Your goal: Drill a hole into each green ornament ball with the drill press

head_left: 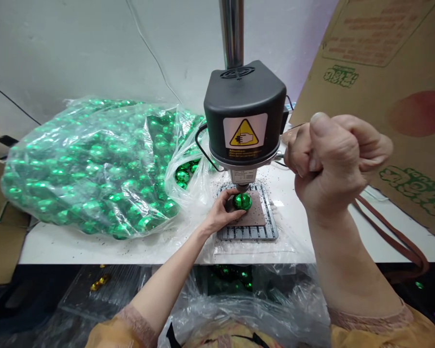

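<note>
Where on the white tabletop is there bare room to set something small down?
The white tabletop shows in a speck-dotted strip between the bag of green balls and the front edge at left, and in a patch between the drill base and right forearm. Crowded: around the drill, where the left hand holds a green ball.

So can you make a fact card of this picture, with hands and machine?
Machine: black drill press with a yellow warning label
Left hand: holding a green faceted ball under the drill chuck
Right hand: closed fist beside the drill press; its grip is hidden
Left side: clear plastic bag of green balls
Right side: printed cardboard
</note>
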`<state>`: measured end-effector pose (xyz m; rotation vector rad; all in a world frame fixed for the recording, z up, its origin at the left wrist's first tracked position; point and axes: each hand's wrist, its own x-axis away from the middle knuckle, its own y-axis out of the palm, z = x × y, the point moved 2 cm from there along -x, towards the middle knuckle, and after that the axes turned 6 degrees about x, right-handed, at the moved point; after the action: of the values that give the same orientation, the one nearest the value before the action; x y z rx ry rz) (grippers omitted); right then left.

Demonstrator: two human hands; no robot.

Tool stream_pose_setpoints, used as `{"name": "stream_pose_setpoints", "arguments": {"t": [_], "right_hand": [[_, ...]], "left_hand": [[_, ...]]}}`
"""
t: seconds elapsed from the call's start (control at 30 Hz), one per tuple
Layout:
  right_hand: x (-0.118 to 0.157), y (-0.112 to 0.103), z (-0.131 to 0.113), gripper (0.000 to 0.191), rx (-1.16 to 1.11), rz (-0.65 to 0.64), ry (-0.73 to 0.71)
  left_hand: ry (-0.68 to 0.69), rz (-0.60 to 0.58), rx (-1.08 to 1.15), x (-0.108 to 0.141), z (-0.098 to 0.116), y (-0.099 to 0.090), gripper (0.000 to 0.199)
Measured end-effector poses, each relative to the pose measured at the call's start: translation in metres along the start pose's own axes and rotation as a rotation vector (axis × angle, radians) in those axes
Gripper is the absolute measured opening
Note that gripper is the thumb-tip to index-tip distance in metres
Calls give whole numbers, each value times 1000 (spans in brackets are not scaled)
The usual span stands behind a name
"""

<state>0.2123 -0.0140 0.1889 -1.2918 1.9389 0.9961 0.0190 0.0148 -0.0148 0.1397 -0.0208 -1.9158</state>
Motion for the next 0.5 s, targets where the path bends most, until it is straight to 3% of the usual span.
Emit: {"name": "stream_pose_setpoints", "arguments": {"t": [0.33, 0.5], "right_hand": [[0, 1, -2, 60, 66, -8, 32], [0, -2, 1, 58, 56, -15, 24]], "left_hand": [[-42, 26, 18, 5, -1, 8, 60], [7, 36, -44, 6, -3, 7, 58]]}}
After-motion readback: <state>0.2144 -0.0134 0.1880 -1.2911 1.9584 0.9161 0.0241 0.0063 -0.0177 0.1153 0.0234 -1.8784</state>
